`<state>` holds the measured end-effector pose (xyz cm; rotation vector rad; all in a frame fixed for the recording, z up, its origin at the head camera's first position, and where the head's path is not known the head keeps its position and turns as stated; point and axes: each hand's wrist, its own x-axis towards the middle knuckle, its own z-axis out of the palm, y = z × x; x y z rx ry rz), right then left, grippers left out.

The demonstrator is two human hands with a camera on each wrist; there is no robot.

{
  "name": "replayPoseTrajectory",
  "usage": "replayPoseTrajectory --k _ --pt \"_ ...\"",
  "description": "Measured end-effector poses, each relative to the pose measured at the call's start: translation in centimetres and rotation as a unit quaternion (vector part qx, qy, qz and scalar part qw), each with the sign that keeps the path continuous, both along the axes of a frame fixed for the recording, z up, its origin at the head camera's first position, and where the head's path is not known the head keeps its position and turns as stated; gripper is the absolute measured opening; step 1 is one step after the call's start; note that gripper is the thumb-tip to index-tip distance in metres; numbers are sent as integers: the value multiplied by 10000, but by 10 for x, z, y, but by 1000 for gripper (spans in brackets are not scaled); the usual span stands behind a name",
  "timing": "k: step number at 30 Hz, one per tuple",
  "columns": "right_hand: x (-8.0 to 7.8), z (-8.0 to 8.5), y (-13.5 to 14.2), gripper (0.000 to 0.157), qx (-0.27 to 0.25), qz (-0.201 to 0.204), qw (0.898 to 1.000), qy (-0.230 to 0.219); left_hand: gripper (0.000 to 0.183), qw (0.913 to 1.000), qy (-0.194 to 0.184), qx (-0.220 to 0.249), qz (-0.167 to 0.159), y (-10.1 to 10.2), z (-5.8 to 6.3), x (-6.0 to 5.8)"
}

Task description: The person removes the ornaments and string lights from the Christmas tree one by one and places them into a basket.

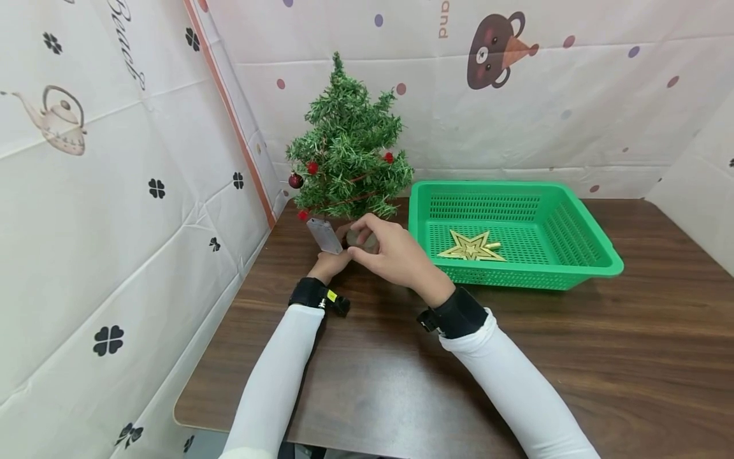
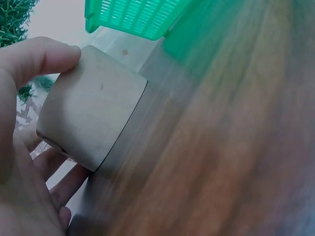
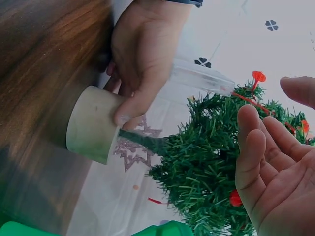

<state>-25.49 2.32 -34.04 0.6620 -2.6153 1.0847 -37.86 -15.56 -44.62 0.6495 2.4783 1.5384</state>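
The little green tree stands upright on the tabletop, a dark red ball hanging at its left. At the tree's foot, the person's left hand has its fingers wrapped round the pale base, thumb at the rim, I'd say to keep it steady. The right hand, just before the tree, holds nothing, fingers loosely curved, thumb parted. Right of the tree, a green basket keeps a gold star, probably for easy reach.
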Motion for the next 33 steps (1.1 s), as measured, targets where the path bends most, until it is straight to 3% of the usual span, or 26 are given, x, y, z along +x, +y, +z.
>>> replayPoseTrajectory --k 5,10,12,19,28,33 --pt "2 3 0 28 -154 -22 9997 191 71 9999 94 83 35 0 -2 -1" --pt "3 4 1 27 -280 -64 9992 292 115 9998 121 120 66 0 -5 -2" --pt "3 4 1 26 -349 -61 9987 353 123 9998 127 111 101 0 -6 -2" --pt "3 4 1 25 -490 -41 9974 525 74 9994 261 -8 229 3 -5 -3" --pt "4 8 2 24 -558 -73 9961 686 72 9996 167 210 -69 3 -2 -1" --pt "5 10 3 24 -632 -40 9956 687 69 9998 174 51 35 3 -3 -3"
